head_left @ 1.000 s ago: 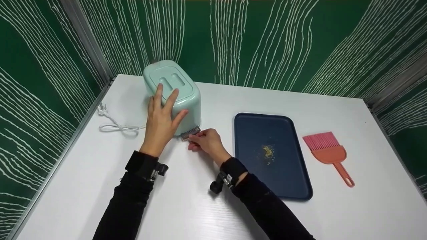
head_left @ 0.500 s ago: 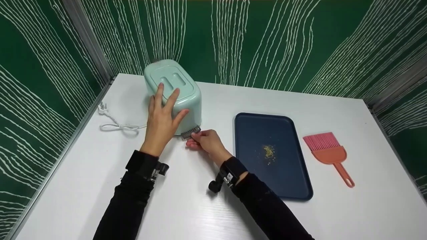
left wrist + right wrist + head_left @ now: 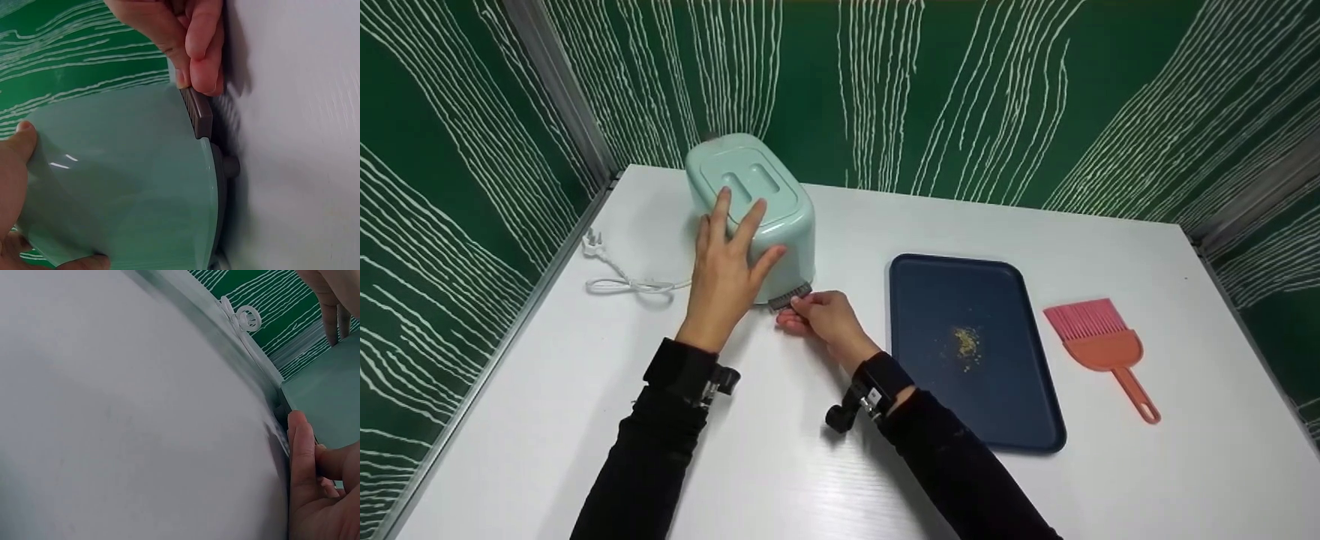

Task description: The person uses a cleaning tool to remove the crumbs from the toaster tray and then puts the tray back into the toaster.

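Note:
A mint-green toaster [image 3: 799, 232] stands at the back left, its lid bearing two long recesses. My left hand [image 3: 724, 277] rests on the lid's near end with fingers spread, the thumb lying down the side. Low on the toaster's near end, a grey ridged handle [image 3: 790, 295], seemingly of a crumb tray, sits against the body. My right hand [image 3: 832, 322] pinches this handle between thumb and fingers. In the left wrist view, the thumb and fingertips hold one end of the ridged handle [image 3: 197, 112], close above the white tabletop. Any tray behind the handle is hidden.
A navy tray [image 3: 952, 285] with a small heap of yellowish crumbs [image 3: 966, 343] lies right of my right hand. Farther right is an orange-handled pink brush [image 3: 1102, 345]. A bundled white cord with plug [image 3: 634, 285] lies left of the toaster. Green walls border the white table [image 3: 780, 450].
My right hand and the ridged handle have shifted very slightly toward the toaster, the thumb now a little farther along the handle. My left hand stays on the lid.

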Motion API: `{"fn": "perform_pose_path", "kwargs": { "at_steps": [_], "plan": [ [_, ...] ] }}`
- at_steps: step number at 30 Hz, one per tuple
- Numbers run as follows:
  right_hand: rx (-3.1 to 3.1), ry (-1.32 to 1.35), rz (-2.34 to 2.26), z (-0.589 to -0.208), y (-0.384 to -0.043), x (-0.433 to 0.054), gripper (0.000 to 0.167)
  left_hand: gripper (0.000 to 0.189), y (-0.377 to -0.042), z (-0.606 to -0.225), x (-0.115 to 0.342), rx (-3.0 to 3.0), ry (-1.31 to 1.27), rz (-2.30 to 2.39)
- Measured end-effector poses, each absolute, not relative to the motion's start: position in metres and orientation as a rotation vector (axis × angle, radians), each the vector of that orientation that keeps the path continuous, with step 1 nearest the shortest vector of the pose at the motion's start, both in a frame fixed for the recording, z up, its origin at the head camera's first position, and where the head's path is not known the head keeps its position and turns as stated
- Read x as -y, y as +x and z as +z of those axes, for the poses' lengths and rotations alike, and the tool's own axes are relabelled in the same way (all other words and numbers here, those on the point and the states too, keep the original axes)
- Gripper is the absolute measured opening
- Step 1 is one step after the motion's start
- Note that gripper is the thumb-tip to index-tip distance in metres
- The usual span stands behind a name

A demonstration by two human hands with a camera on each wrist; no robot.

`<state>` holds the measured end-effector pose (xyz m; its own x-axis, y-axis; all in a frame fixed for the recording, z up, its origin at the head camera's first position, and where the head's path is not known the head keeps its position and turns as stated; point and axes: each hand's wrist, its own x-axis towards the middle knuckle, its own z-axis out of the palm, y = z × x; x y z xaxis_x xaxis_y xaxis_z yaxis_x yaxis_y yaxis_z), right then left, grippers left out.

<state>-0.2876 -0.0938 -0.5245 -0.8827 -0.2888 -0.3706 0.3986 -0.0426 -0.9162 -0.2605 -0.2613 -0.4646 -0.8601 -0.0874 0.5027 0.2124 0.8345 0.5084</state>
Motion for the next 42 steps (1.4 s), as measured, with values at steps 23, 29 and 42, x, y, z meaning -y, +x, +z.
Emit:
{"fn": "perform_pose_path", "kwargs": {
  "at_steps": [23,29,42],
  "plan": [
    [-1.732,0.158,-2.006,-0.5250,-0.2905,0.0985,0.019,0.066,-0.2598,-0.4637,0.2671,2.514,-0.130,-0.741],
    [-1.766,0.152,-1.991,-0.5254,-0.2934,0.0975,0.017,0.066,-0.2607,-0.4606,0.2680,2.545,-0.135,-0.743],
    [-1.741,0.155,-2.007,-0.5246,-0.2951,0.1009,0.019,0.066,-0.2604,-0.4615,0.2711,2.550,-0.162,-0.733]
  ]
}}
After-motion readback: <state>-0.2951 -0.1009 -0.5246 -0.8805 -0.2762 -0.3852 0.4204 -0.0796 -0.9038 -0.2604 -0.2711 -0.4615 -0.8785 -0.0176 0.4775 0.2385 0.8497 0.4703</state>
